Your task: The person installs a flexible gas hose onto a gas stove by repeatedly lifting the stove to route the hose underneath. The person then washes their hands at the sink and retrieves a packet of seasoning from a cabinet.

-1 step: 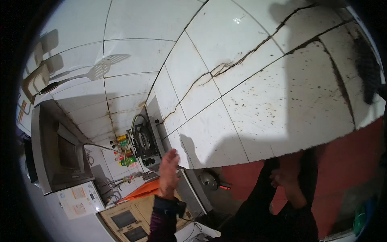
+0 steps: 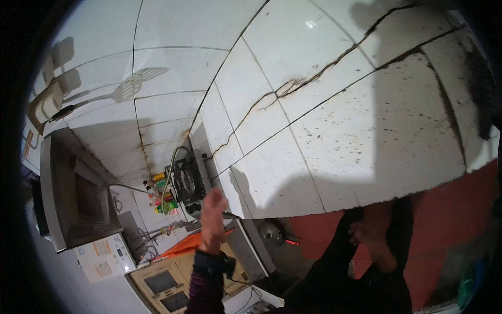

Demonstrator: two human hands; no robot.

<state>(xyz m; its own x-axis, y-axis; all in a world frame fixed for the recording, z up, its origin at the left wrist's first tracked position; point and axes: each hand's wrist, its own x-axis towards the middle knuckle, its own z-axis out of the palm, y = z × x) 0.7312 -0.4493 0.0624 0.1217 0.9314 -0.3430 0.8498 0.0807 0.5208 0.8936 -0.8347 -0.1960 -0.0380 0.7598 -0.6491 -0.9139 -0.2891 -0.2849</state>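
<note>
My left hand reaches forward beside the front of a gas stove. Its fingers look extended and nothing shows in them, though they are somewhat blurred. It overlaps the stove's front corner, and I cannot tell whether it touches it. A dark band sits on that wrist. Low over my dark trousers, my right hand hangs with loosely bent fingers and no object visible in it. Between the hands and beyond them stretches the white tiled counter, cracked and speckled with dark bits.
Left of the stove are small colourful containers and a grey range hood. A slotted turner hangs on the tiled wall. Below lie a wooden cabinet, an orange cloth and a round metal lidded thing near the red floor.
My left hand has shifted slightly left and up, closer to the stove's front. My right hand stays in nearly the same place.
</note>
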